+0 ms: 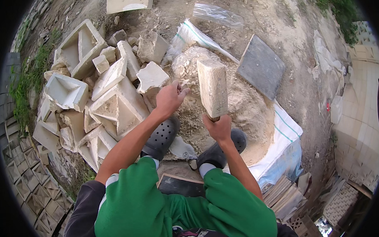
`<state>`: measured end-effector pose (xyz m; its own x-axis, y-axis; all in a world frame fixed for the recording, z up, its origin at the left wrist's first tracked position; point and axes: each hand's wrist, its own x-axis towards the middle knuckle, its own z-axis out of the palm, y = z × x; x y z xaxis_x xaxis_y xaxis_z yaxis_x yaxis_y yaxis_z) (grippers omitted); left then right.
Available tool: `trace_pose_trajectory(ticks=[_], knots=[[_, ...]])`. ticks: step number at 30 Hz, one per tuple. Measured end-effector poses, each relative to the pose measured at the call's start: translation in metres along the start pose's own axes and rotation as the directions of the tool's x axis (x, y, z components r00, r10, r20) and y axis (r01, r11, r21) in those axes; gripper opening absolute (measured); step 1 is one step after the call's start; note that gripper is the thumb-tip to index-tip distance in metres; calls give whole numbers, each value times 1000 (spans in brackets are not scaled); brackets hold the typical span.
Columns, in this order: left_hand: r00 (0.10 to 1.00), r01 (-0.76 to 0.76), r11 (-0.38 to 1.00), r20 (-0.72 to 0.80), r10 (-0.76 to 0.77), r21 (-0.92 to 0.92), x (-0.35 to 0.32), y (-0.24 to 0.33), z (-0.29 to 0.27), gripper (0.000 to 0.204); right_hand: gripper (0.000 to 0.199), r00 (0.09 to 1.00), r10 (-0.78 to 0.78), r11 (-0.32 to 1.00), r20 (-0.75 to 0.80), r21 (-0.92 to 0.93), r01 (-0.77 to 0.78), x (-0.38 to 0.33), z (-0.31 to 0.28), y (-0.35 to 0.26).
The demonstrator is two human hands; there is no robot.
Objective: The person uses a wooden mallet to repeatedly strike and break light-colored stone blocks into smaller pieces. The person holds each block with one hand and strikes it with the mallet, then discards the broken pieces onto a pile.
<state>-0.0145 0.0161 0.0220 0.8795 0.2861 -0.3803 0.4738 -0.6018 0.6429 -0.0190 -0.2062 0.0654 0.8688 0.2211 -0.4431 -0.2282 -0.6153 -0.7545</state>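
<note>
My right hand [219,128] is wrapped round the short handle of a wooden mallet [213,87]. The mallet's pale block head stands upright above the fist, over a heap of crushed whitish rubble [249,104]. Left of it, my left hand [172,97] is closed with its fingers curled at the heap's edge. What its fingertips hold, if anything, cannot be made out. Just beyond that hand lies a broken pale slab [152,77] with a jagged edge.
Broken plaster-like moulds [118,106] pile up on the left. Under the rubble spreads a white woven sack [287,123], with a dark square board [261,66] at its far right edge. Grey clogs [163,138] flank the near rubble. Clear plastic [218,16] lies at the back.
</note>
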Motion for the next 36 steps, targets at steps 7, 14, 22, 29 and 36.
trace_pose_trajectory(ticks=[7, 14, 22, 29, 36], knots=[[1000, 9, 1000, -28, -8, 13, -5, 2, 2, 42, 36, 998, -33, 988, -52, -154, 25, 14, 8, 15], [994, -1, 1000, -110, 0, -12, -17, -1, -3, 44, 24, 944, -315, 947, -99, 26, 319, 9, -24, -53], [992, 42, 999, -123, -42, -4, -15, -12, -6, 42, 36, 997, 61, 970, -52, -234, -71, 18, 20, 9], [991, 71, 997, -113, -73, -21, -15, -18, -1, 43, 42, 991, 133, 981, 5, -146, -130, 0, -3, 18], [994, -6, 1000, -106, 7, 10, -14, -14, 4, 41, 39, 991, 133, 978, 32, -165, -126, 9, 12, 33]])
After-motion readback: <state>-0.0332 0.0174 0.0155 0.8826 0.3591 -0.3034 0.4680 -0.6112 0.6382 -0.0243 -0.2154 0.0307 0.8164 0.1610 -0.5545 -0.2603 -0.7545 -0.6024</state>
